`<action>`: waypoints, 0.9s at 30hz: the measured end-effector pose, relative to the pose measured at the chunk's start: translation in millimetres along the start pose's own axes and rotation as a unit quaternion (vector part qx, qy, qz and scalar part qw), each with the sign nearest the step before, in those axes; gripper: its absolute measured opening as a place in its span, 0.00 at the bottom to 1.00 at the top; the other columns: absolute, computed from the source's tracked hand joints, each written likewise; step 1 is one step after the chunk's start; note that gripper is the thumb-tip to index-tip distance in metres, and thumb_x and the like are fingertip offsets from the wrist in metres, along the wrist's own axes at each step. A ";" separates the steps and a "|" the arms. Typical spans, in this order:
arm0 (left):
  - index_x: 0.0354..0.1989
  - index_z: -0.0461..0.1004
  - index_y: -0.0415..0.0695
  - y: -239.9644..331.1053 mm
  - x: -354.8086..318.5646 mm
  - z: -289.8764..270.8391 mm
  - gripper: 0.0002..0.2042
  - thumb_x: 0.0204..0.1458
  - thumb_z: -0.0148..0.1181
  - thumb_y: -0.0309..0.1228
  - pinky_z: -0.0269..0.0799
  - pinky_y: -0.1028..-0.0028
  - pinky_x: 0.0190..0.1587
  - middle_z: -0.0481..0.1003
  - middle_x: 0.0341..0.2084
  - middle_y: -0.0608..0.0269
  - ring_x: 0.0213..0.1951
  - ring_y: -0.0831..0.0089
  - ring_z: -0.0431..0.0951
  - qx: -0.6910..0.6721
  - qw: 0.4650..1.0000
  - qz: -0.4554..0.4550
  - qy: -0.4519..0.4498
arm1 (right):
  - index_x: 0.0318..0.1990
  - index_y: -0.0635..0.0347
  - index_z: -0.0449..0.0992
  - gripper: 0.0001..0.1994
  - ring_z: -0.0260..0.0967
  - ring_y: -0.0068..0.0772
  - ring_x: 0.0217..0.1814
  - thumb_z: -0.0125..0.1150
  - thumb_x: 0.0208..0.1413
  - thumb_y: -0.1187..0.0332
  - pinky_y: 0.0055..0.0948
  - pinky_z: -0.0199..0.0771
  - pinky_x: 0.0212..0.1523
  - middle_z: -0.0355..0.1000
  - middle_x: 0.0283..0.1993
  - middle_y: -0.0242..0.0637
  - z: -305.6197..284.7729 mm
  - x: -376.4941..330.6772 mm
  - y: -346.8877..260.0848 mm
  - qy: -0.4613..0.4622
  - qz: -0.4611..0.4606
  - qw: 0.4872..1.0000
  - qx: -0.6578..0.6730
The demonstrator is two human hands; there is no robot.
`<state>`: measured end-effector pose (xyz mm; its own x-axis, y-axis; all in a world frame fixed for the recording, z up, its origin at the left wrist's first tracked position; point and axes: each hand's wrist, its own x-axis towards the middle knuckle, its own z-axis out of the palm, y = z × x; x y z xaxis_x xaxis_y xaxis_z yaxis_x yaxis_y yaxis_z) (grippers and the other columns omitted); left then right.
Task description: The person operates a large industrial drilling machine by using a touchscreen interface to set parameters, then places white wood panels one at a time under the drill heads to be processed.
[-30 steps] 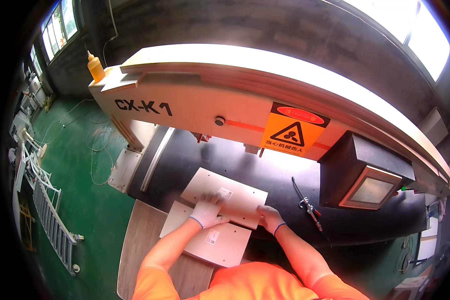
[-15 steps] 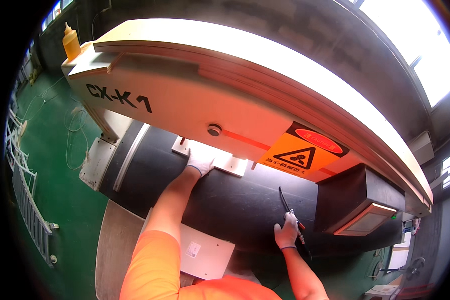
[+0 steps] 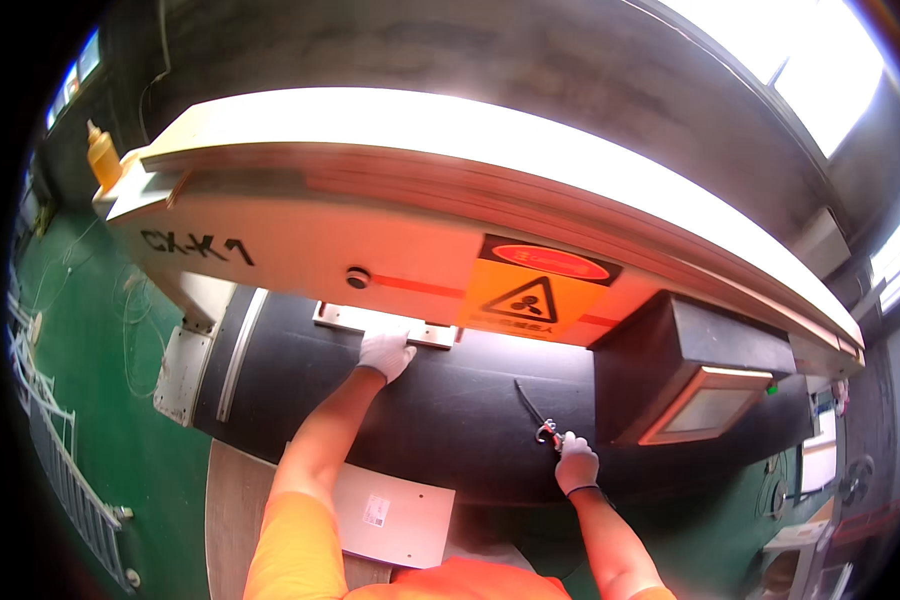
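My left hand (image 3: 386,354), in a white glove, is at the near edge of a long white board (image 3: 342,317) lying on the black machine bed (image 3: 450,400). Its fingers reach onto the board and its thumb points to the right; the pale glove blends with the board there. My right hand (image 3: 577,466), also gloved, is wrapped round an air blow gun (image 3: 547,432) over the right part of the bed. The gun's thin black nozzle points up and left.
A large white machine beam (image 3: 300,220) with an orange warning sign (image 3: 538,296) spans above the bed. A screen box (image 3: 710,405) hangs at the right. Near my body lies a white panel (image 3: 400,515) with a label. A yellow bottle (image 3: 102,157) stands far left.
My left hand has drawn back toward the board's near edge. My right hand has turned, and the blow gun now shows more to its left. The whole view has shifted.
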<state>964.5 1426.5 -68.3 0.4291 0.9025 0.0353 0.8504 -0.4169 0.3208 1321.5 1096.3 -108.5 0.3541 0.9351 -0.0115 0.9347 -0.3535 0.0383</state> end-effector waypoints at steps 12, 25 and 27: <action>0.52 0.76 0.34 23.2 -60.3 -94.8 0.12 0.63 0.62 0.25 0.74 0.69 0.55 0.80 0.43 0.56 0.49 0.62 0.80 -0.394 0.841 -0.042 0.369 | 0.50 0.53 0.74 0.13 0.80 0.57 0.40 0.61 0.65 0.57 0.53 0.81 0.40 0.78 0.43 0.45 -24.4 -77.7 12.7 -0.017 -0.016 0.972 0.234; 0.61 0.71 0.36 103.5 -72.0 -150.3 0.18 0.65 0.62 0.27 0.71 0.77 0.35 0.78 0.38 0.63 0.34 0.78 0.77 -0.507 0.756 -0.115 0.397 | 0.57 0.51 0.79 0.21 0.82 0.47 0.43 0.68 0.62 0.53 0.40 0.81 0.44 0.82 0.43 0.42 -118.7 -186.2 84.2 0.008 0.074 0.863 0.499; 0.62 0.70 0.35 98.1 -75.9 -135.8 0.20 0.65 0.64 0.28 0.68 0.78 0.34 0.78 0.41 0.64 0.36 0.80 0.76 -0.483 0.774 -0.135 0.386 | 0.53 0.55 0.80 0.18 0.81 0.43 0.33 0.72 0.60 0.59 0.36 0.80 0.35 0.81 0.33 0.40 -141.7 -176.7 94.3 0.116 0.056 0.859 0.496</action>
<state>974.0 1331.8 88.9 -0.3518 0.8936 0.2787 0.0940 -0.2625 0.9604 1342.5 901.2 38.7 0.5351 0.8328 0.1417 0.5042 -0.1803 -0.8445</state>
